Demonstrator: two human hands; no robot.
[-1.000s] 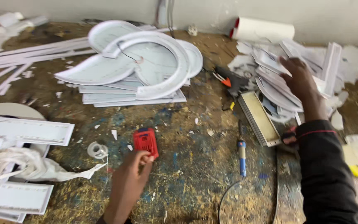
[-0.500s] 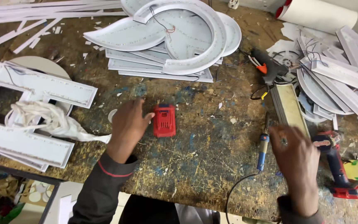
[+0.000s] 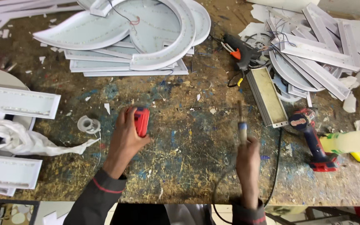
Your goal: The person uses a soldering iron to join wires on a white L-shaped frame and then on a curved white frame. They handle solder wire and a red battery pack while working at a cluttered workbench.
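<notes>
Left hand [image 3: 126,139] grips one red box [image 3: 142,121]; right hand [image 3: 248,156] grips one soldering iron [image 3: 242,123].

Left hand [image 3: 126,135] now grips red box [image 3: 142,121]; right hand [image 3: 247,155] lifted soldering iron [image 3: 241,125].

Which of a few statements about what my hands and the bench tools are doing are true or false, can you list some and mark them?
1. The left hand grips a small red box. True.
2. The right hand holds the glue gun. False: it holds a corded soldering iron; the glue gun lies untouched farther back.
3. A red drill lies right of the right hand. True.
4. The clear tape roll sits on the drill. False: it lies on the bench, left of the left hand.
</notes>
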